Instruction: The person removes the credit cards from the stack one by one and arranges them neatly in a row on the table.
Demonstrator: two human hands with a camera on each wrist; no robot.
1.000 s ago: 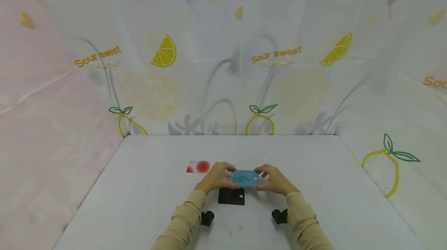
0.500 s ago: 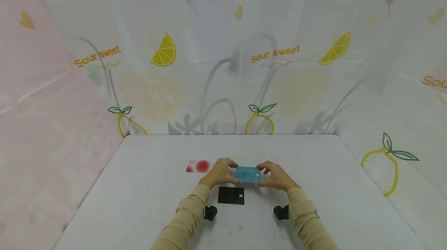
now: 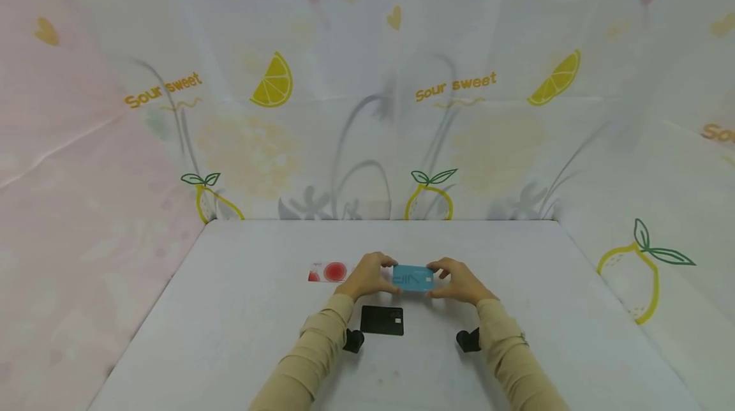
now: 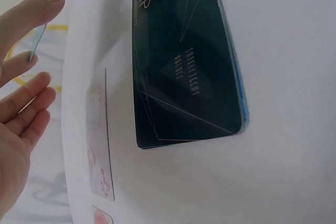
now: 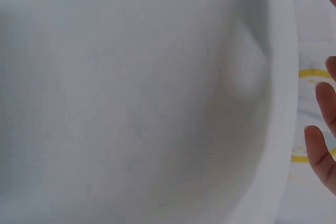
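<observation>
Over the far half of the tabletop (image 3: pixel 230 309), slightly to the right of midway between its left and right edges, a blue card (image 3: pixel 413 278) is held up by two hands, clear of the surface. The left hand (image 3: pixel 369 276) pinches the card's left end, thumb on the lower edge and a finger on the upper; its other fingers are spread a little and loosely bent, apart from the card. The right hand (image 3: pixel 459 281) pinches the right end in much the same way (its own wrist view catches little more than fingertips), the thumb and fingers parted by about the card's width.

A black card (image 3: pixel 381 320) lies flat just nearer the person, below the left hand. A red-and-white card (image 3: pixel 327 272) lies beside that hand, toward the tabletop's left edge. In the left wrist view, a pale card (image 4: pixel 98 145) with pink markings lies between the black card and the tabletop's far edge.
</observation>
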